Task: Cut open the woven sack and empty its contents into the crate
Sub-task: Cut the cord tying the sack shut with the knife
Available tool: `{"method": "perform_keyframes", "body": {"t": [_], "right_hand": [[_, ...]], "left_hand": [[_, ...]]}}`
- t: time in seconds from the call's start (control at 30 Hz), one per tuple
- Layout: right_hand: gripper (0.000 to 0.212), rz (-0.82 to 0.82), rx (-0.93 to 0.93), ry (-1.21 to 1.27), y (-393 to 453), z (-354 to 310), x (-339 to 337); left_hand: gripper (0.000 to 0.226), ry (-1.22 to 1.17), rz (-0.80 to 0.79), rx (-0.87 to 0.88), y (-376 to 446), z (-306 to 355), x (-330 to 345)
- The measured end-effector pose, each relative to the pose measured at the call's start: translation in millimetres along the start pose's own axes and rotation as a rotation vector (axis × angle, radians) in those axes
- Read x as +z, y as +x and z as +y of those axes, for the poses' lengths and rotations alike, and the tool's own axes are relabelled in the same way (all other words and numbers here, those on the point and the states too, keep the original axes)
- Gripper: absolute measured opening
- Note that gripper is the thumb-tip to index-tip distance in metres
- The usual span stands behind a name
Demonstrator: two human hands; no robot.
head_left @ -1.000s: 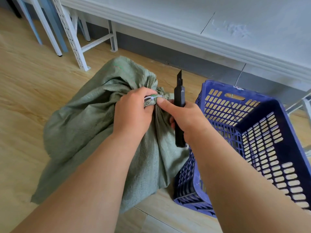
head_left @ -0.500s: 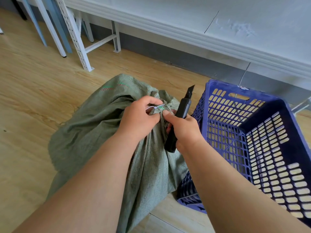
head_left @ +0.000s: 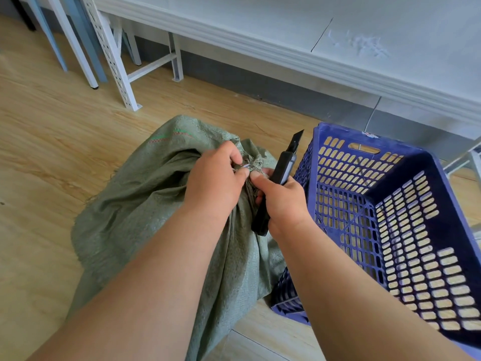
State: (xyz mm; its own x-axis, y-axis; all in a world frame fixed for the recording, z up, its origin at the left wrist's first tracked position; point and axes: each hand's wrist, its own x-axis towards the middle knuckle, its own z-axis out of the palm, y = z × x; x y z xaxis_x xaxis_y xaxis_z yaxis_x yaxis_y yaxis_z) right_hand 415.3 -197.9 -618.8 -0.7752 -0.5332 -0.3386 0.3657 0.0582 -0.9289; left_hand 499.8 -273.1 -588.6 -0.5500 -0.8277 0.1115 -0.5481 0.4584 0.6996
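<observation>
- Green woven sack lies on the wooden floor, touching the left side of the blue crate.
- Your left hand grips the tied neck of the sack.
- Your right hand holds the black utility knife; its thumb presses on the neck, and the blade points up and away from you.
- White metal legs stand further back.

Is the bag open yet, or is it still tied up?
Still tied: the left hand pinches the sack at its bunched neck, where the tie still sits. The right hand holds the knife, blade out, pointing away. Cutting and tipping are left; the crate shows nothing inside.
</observation>
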Motion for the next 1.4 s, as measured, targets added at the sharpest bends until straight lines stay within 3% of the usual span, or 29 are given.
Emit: {"method": "perform_keyframes", "body": {"t": [0.07, 0.27, 0.43, 0.6, 0.7, 0.8, 0.9, 1.03, 1.1, 1.27, 1.4], "right_hand": [[0.015, 0.006, 0.003, 0.0, 0.0, -0.3, -0.2], [0.014, -0.022, 0.008, -0.038, -3.0, 5.5, -6.3], [0.014, -0.102, 0.028, -0.114, -3.4, -2.5, -12.1], [0.045, -0.034, 0.124, -0.371, 9.1, -30.5, -7.1], [0.039, -0.054, 0.274, -0.375, 17.7, -38.7, 3.1], [0.037, -0.003, 0.312, -0.393, 22.5, -43.2, 7.8], [0.031, 0.039, 0.238, -0.334, 20.3, -38.5, 6.2], [0.017, 0.031, -0.142, -0.208, 12.4, -20.9, 4.7], [0.01, -0.033, -0.246, -0.199, 8.7, -19.6, 4.2], [0.018, -0.231, -0.279, -0.395, 7.2, -22.8, -3.1], [0.013, -0.187, -0.293, -0.471, 9.0, -27.9, -1.3]], "left_hand": [[0.01, 0.058, 0.021, 0.019, -0.3, 1.8, -1.1], [0.003, 0.079, -0.128, -0.038, 1.6, 0.7, -7.1], [0.007, 0.046, -0.02, 0.007, -2.7, -3.1, -0.4], [0.007, 0.037, 0.141, 0.232, -4.6, 0.5, 4.7], [0.005, 0.005, 0.16, 0.365, -4.4, -0.8, 7.8], [0.004, 0.014, 0.165, 0.435, -6.5, -3.9, 9.3], [0.004, -0.01, 0.124, 0.374, -5.2, -7.7, 9.8], [0.005, -0.066, 0.132, 0.206, 2.7, -12.1, 8.7], [0.007, -0.072, 0.131, 0.182, 5.6, -10.6, 8.1], [0.007, -0.075, 0.155, 0.11, 6.4, -12.6, 7.6], [0.004, -0.143, 0.126, 0.028, 8.3, -6.8, 7.3]]}}
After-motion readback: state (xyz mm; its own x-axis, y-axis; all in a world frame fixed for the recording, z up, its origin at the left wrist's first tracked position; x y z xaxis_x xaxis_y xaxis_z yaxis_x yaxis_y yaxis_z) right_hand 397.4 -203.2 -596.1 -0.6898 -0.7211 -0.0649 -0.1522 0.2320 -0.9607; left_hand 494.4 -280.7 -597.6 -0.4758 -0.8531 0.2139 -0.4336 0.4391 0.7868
